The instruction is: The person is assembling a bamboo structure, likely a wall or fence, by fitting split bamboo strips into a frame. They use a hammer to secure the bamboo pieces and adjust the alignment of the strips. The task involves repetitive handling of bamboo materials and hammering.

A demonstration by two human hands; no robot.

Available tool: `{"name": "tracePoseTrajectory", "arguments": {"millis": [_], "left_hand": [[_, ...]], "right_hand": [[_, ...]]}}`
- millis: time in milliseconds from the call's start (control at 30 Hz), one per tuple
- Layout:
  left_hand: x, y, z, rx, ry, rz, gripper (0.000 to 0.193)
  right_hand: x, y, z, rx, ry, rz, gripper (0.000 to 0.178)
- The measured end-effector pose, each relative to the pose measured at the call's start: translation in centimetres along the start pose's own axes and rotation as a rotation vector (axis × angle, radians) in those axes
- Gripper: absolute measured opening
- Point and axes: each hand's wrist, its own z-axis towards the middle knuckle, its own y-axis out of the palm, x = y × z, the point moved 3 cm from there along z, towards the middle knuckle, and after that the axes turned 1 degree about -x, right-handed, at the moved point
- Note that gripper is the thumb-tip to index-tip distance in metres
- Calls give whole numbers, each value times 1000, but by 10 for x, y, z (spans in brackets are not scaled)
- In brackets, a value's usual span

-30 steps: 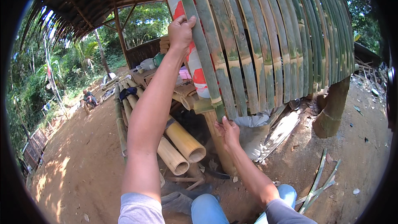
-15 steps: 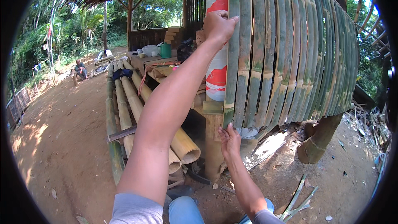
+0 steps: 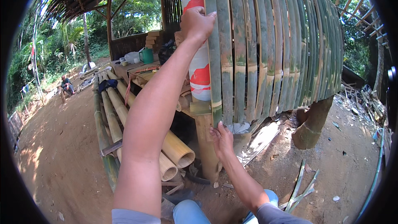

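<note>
A row of upright green bamboo slats (image 3: 271, 54) curves away to the right, with narrow gaps between them. My left hand (image 3: 197, 25) is closed around the upper part of the outermost bamboo slat (image 3: 213, 66), thumb on its front face. At that slat's bottom end, my right hand (image 3: 223, 139) pinches it with the thumb and fingers. Just behind the slat stands a round red and white column (image 3: 200, 76), partly covered by my left hand and forearm. Below the column, a short flat piece of bamboo (image 3: 200, 108) lies on top of a thick post (image 3: 205, 145).
Long bamboo poles (image 3: 176, 149) lie to the left, a flat blade-like piece (image 3: 112, 147) across them. A green jug (image 3: 146, 56) stands on a platform behind. Cut strips (image 3: 295, 186) lie on the dirt at right, near a thick bamboo leg (image 3: 309, 135). A person (image 3: 67, 85) sits far left.
The whole scene has shifted left in the view. Both hands keep their hold on the same slat, at about the same spots.
</note>
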Motion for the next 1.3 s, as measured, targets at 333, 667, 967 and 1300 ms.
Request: {"name": "tracePoseTrajectory", "arguments": {"millis": [333,667,967,1300], "left_hand": [[-10,8,4,-77,46,-109,24],[-19,6,17,-225,20,-312,19],[-22,4,24,-203,-91,-310,29],[-11,1,6,-271,-80,-382,39]], "right_hand": [[1,-4,4,24,-41,-10,27],[3,-5,4,21,-94,-31,29],[0,-11,5,-44,-100,-56,28],[4,-17,5,-103,-30,-138,23]]}}
